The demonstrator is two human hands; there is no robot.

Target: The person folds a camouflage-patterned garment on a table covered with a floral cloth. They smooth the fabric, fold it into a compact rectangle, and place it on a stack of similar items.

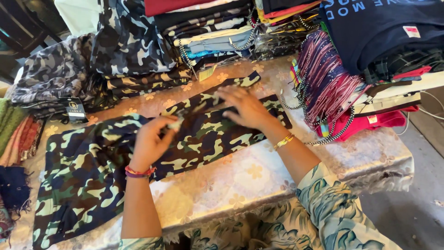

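A green, brown and navy camouflage garment lies spread across the table, its legs stretching toward the back right. My left hand pinches a fold of this cloth near the garment's middle, fingers closed on it; red and purple bands circle the wrist. My right hand presses flat on the cloth of the far leg, fingers spread, a gold bracelet on the wrist.
Stacks of folded camouflage clothes fill the back left. More folded piles stand behind. Fringed pink and purple garments and a dark navy shirt crowd the right. Folded cloths sit at the left edge. Grey floor lies to the right.
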